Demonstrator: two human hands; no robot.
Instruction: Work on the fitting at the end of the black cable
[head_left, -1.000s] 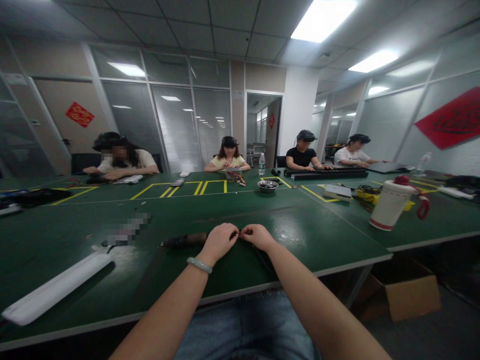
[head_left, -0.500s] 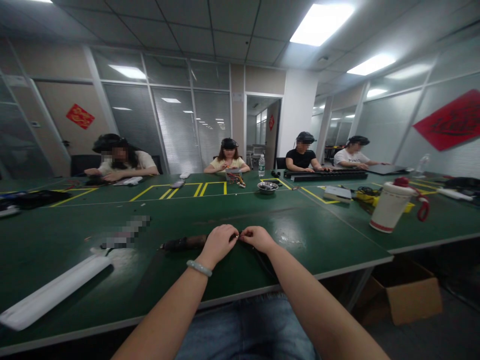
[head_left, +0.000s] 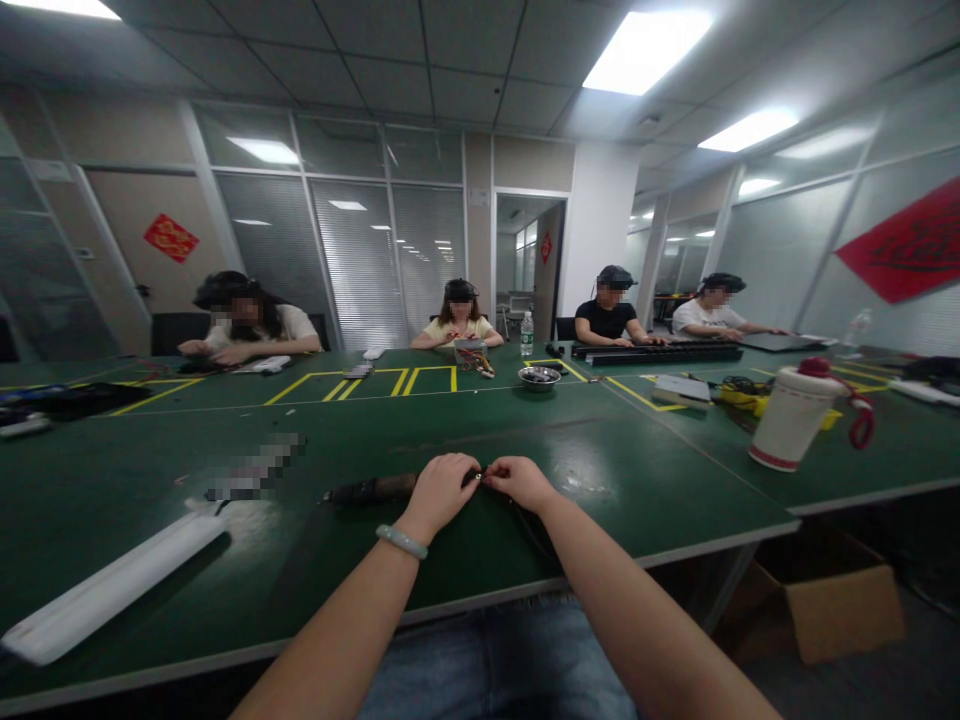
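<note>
A dark electric screwdriver (head_left: 375, 488) lies on its side on the green table (head_left: 345, 570), its narrow tip pointing left. My left hand (head_left: 448, 492) is closed over its rear end, fingers bent down, a bracelet on the wrist. Close by, my right hand (head_left: 519, 482) pinches a small dark end, seemingly that of the black cable (head_left: 534, 530) that runs below the right wrist. A tiny bright metal spot shows between the two sets of fingertips. Whether the cable end touches the screwdriver I cannot tell.
A long white object (head_left: 120, 585) lies left, with a blurred item (head_left: 259, 468) behind it. A metal bowl (head_left: 539, 377) stands ahead, a white cup (head_left: 791, 418) to the right. Several people sit across the table. An open cardboard box (head_left: 847, 610) is below right.
The view has shifted slightly. Both hands stay fingertip to fingertip, with a little more of the bright metal spot showing between them. The screwdriver keeps its place.
</note>
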